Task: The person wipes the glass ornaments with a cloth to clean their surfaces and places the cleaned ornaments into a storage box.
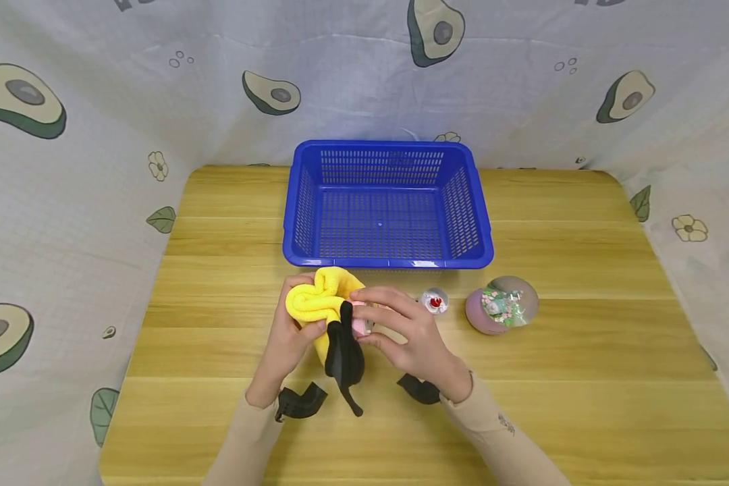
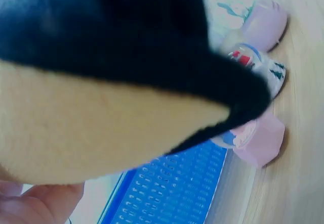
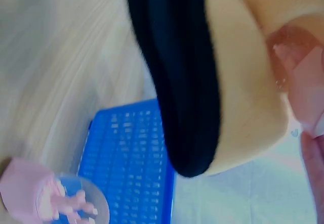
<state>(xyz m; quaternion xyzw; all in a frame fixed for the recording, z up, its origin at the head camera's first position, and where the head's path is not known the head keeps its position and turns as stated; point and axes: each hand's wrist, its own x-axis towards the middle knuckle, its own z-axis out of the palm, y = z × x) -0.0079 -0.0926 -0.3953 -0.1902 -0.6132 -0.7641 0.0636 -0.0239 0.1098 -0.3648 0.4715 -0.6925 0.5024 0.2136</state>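
My left hand [image 1: 289, 341] grips a folded yellow plush cloth [image 1: 312, 302], thumb over its near fold. A dark, shiny black piece [image 1: 344, 354] hangs from the cloth's near side and ends in a thin tail. From the right, my right hand [image 1: 406, 327] reaches against the cloth, its thumb and fingers pinching a small pink-based globe [image 1: 362, 325]. Most of that globe [image 3: 307, 90] is hidden by the fingers in the head view. In the wrist views, bare skin and a dark band fill the foreground.
Behind the hands stands a blue slotted basket [image 1: 389, 262]. Right of my right hand are a small clear globe [image 1: 434, 301] with red inside and a larger purple-based snow globe [image 1: 489, 314]. Another pink-based snow globe [image 2: 259, 142] stands on the wooden table [image 1: 583, 351], behind my hand.
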